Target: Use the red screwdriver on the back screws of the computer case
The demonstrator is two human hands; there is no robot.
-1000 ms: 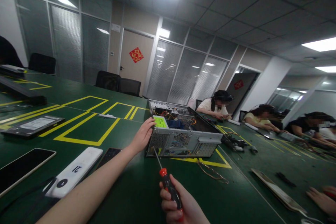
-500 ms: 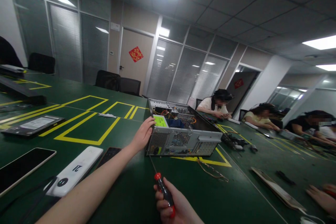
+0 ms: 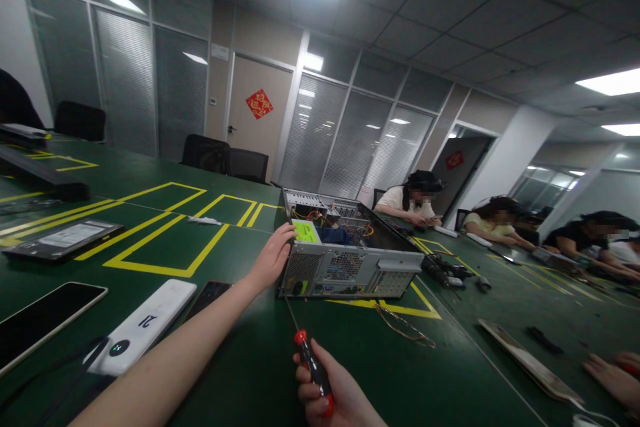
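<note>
An open computer case [image 3: 350, 273] lies on the green table with its rear panel facing me, and wires show inside. My left hand [image 3: 273, 257] grips its near left corner, fingers over the edge at the power supply [image 3: 306, 231] with a lime-green label. In my right hand [image 3: 327, 387] is a screwdriver [image 3: 313, 360] with a black and red handle. Its shaft points up and away, the tip at the lower left corner of the rear panel. Whether the tip sits in a screw is too small to tell.
To the left lie a hard drive [image 3: 65, 239], a phone [image 3: 47, 320] and a white power bank [image 3: 145, 327] with a cable. A looped wire [image 3: 405, 327] and dark cables [image 3: 447, 268] are on the right. Another person's hand [image 3: 615, 373] shows at the right edge; several people sit beyond.
Almost nothing differs. Both hands, the screwdriver and the computer case keep their places; another person's hand at the right edge has shifted slightly.
</note>
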